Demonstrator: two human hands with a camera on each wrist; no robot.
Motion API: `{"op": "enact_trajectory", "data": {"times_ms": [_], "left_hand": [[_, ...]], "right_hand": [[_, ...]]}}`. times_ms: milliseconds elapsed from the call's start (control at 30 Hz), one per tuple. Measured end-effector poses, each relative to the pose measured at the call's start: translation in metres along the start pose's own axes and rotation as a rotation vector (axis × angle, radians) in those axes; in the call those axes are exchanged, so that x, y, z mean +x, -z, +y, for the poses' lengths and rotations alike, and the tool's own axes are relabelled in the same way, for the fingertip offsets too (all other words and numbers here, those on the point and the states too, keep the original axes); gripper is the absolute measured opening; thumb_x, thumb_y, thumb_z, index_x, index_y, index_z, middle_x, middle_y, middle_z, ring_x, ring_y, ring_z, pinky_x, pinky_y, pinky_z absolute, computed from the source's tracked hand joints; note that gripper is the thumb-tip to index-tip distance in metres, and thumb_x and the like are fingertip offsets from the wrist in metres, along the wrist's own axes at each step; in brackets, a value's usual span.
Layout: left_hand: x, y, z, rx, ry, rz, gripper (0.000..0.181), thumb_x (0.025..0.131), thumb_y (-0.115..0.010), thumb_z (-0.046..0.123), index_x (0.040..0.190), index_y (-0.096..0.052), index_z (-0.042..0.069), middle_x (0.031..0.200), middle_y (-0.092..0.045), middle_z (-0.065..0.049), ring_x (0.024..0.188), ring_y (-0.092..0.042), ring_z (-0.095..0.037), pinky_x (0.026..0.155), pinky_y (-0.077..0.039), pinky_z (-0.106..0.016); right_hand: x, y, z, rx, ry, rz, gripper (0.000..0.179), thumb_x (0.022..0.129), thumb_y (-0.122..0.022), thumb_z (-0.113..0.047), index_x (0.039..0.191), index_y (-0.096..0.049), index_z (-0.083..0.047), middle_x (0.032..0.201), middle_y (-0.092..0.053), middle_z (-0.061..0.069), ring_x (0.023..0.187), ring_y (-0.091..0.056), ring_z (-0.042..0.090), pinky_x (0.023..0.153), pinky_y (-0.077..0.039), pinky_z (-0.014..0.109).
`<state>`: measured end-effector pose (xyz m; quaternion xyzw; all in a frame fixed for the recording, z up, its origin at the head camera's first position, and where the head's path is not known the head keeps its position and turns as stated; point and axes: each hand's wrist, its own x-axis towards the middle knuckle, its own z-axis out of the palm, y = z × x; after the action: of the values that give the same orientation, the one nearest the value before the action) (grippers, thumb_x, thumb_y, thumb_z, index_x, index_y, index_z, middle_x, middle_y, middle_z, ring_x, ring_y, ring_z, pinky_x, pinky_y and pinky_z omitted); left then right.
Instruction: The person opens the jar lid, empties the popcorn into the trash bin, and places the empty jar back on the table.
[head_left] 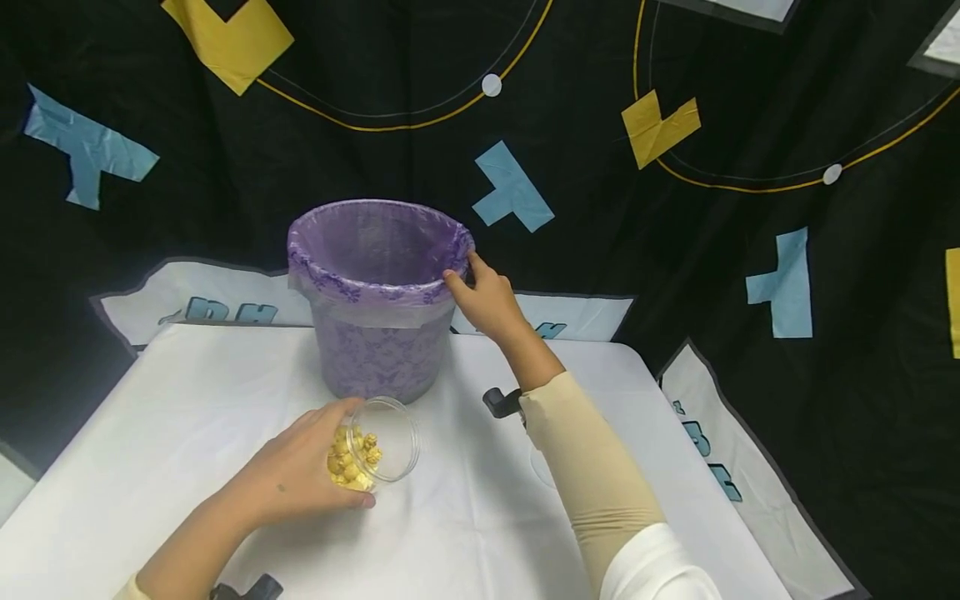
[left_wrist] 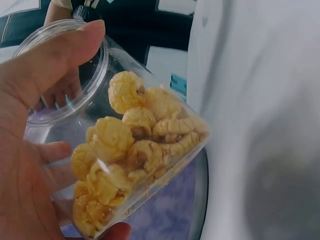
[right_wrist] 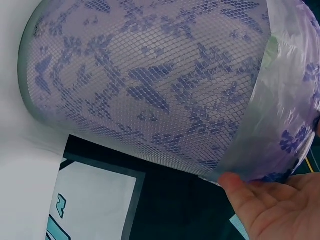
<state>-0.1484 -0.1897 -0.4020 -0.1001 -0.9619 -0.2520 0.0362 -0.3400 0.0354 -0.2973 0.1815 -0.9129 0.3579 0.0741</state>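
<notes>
My left hand (head_left: 300,471) grips a clear plastic jar (left_wrist: 122,55), its thumb near the round mouth and its fingers around the far side. Caramel-coloured popcorn (left_wrist: 142,145) lies inside the tilted jar, whose mouth has no lid on it. Beyond it, a purple mesh wastebasket (head_left: 378,354) with a floral pattern stands upright on the table. A thin plastic bag (right_wrist: 265,115) lines the basket and folds over its rim. At the right side of that rim, my right hand (head_left: 491,304) holds on, thumb on the outer side; some fingertips are hidden.
A white-covered table (head_left: 225,392) carries everything. A clear round piece (head_left: 540,468), perhaps a lid, lies partly hidden behind the right forearm. Behind the table hangs a black curtain (head_left: 360,158) with blue and yellow shapes.
</notes>
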Motion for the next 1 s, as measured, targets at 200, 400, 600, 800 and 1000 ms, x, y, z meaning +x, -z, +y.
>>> {"op": "enact_trajectory", "data": {"times_ms": [200, 400, 600, 800, 1000], "left_hand": [[-0.004, 0.023, -0.018, 0.032, 0.053, 0.009, 0.121, 0.042, -0.064, 0.081, 0.139, -0.027, 0.018, 0.136, -0.041, -0.007, 0.121, -0.039, -0.032, 0.088, -0.038, -0.061], [-0.010, 0.046, -0.033, 0.072, 0.126, 0.005, 0.125, 0.043, -0.061, 0.083, 0.141, -0.023, 0.014, 0.134, -0.040, -0.018, 0.117, -0.040, -0.040, 0.082, -0.037, -0.067], [-0.008, 0.065, -0.045, 0.091, 0.196, -0.009, 0.131, 0.044, -0.060, 0.083, 0.144, -0.016, 0.011, 0.135, -0.035, -0.026, 0.115, -0.037, -0.047, 0.079, -0.036, -0.070], [0.001, 0.087, -0.052, 0.081, 0.221, 0.056, 0.135, 0.046, -0.060, 0.082, 0.145, -0.009, 0.007, 0.136, -0.030, -0.029, 0.112, -0.035, -0.051, 0.076, -0.034, -0.071], [0.016, 0.120, -0.053, 0.085, 0.260, 0.204, 0.135, 0.049, -0.064, 0.078, 0.144, -0.006, 0.002, 0.131, -0.031, -0.033, 0.104, -0.037, -0.052, 0.075, -0.035, -0.071]], "right_hand": [[0.001, -0.001, -0.002, 0.029, -0.013, -0.005, 0.081, 0.084, -0.039, -0.063, 0.145, -0.018, -0.015, 0.146, -0.029, 0.002, 0.130, -0.034, 0.021, 0.101, -0.037, 0.043], [0.001, -0.002, -0.001, 0.017, -0.004, -0.007, 0.080, 0.085, -0.039, -0.062, 0.145, -0.018, -0.013, 0.146, -0.029, 0.003, 0.130, -0.034, 0.021, 0.101, -0.037, 0.041], [0.000, -0.002, 0.000, 0.026, 0.001, -0.002, 0.081, 0.085, -0.039, -0.062, 0.145, -0.018, -0.013, 0.146, -0.029, 0.003, 0.130, -0.034, 0.020, 0.101, -0.036, 0.041], [0.001, -0.002, 0.000, 0.040, -0.017, -0.021, 0.080, 0.085, -0.039, -0.062, 0.146, -0.015, -0.016, 0.148, -0.026, -0.001, 0.132, -0.031, 0.018, 0.103, -0.034, 0.042], [0.001, -0.002, -0.001, 0.044, -0.027, -0.017, 0.079, 0.085, -0.040, -0.061, 0.146, -0.015, -0.016, 0.147, -0.026, 0.000, 0.132, -0.031, 0.019, 0.102, -0.035, 0.043]]}}
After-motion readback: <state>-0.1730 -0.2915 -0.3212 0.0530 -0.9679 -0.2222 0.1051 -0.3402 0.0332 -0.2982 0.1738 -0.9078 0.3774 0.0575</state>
